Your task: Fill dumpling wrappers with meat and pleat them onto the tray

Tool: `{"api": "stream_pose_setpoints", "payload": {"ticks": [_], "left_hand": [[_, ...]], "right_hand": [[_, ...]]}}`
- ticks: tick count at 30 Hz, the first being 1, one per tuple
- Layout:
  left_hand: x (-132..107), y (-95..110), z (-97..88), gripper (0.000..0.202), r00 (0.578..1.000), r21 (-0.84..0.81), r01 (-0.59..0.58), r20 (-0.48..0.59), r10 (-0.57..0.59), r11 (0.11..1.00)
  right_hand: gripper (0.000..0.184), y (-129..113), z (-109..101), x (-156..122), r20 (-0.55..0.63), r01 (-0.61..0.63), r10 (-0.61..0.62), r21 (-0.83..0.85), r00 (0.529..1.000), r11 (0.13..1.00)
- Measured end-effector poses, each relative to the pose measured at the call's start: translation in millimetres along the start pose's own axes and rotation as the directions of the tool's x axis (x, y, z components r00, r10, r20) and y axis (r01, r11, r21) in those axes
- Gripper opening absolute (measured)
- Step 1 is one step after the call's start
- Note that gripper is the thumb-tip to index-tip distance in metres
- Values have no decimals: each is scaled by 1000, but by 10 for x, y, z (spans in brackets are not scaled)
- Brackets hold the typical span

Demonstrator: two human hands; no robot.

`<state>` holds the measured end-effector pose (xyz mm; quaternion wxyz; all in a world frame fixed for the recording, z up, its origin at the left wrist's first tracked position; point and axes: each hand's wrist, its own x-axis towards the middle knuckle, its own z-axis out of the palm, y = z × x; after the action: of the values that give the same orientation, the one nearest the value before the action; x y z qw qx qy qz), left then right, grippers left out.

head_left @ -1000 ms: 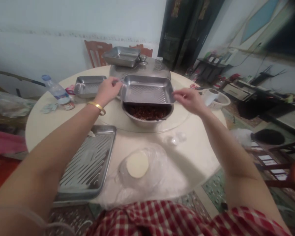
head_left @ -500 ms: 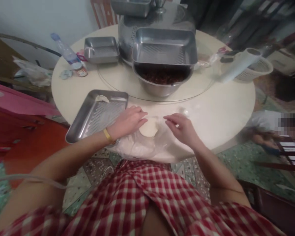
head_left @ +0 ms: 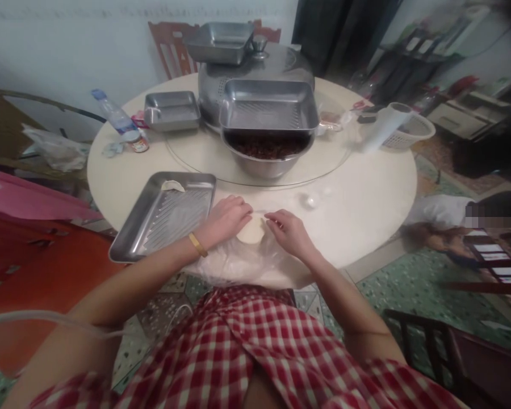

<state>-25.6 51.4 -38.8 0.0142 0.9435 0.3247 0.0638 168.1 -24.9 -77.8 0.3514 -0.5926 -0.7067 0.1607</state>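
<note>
A pale, round dough wrapper (head_left: 250, 234) lies flat on a crumpled clear plastic sheet (head_left: 225, 264) at the table's near edge. My left hand (head_left: 226, 220) is at its left upper edge, thumb and fingers closed together there. From the right, my right hand (head_left: 288, 232) pinches at the wrapper's right edge; whether the plastic is also between the fingertips I cannot tell. A small white dough ball (head_left: 310, 200) sits beyond my right hand. Left of my hands is a metal tray (head_left: 142, 218) with one folded dumpling (head_left: 172, 186) near its far end.
A metal bowl of dark filling (head_left: 268, 166) stands ahead, an oblong pan (head_left: 268, 105) across its back rim. Behind is a large lidded pot (head_left: 210, 79). A bottle (head_left: 114, 116), a jar (head_left: 136, 142) and a smaller pan (head_left: 172, 111) stand left; a plastic basket (head_left: 411, 133) is right.
My right hand has moved left to the wrapper's edge, and its fingers have closed there. My left hand stays by the wrapper. The camera view has tilted up and turned slightly right.
</note>
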Motion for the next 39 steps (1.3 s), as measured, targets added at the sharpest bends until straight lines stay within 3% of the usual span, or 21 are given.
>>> {"api": "stream_pose_setpoints", "payload": {"ticks": [13,19,22,26,32,35,39], "left_hand": [[-25,60,-1,24,996,-18,15,-83,-17,1000],[-287,130,-190,21,986,-184,-49,-166,18,982],[-350,169,-281,22,988,-243,-30,-152,-7,970],[-348,183,-408,20,987,-349,49,-124,-98,936],[-379,136,-491,19,964,-611,124,-113,-241,782],[-365,139,-397,20,957,-552,113,-162,-240,826],[-299,171,-184,22,945,-234,21,-313,-95,972]], "right_hand": [[26,22,32,8,-50,13,-11,46,999,999],[26,-71,-86,-56,-18,168,-168,161,986,973],[24,-142,-87,-51,28,223,-234,202,972,954],[17,-248,-89,50,49,158,-180,304,982,940],[27,-396,-234,194,152,-35,-35,440,988,897],[27,-390,-236,190,179,-75,-3,426,984,901],[31,-259,-144,161,185,-76,8,361,983,929]]}}
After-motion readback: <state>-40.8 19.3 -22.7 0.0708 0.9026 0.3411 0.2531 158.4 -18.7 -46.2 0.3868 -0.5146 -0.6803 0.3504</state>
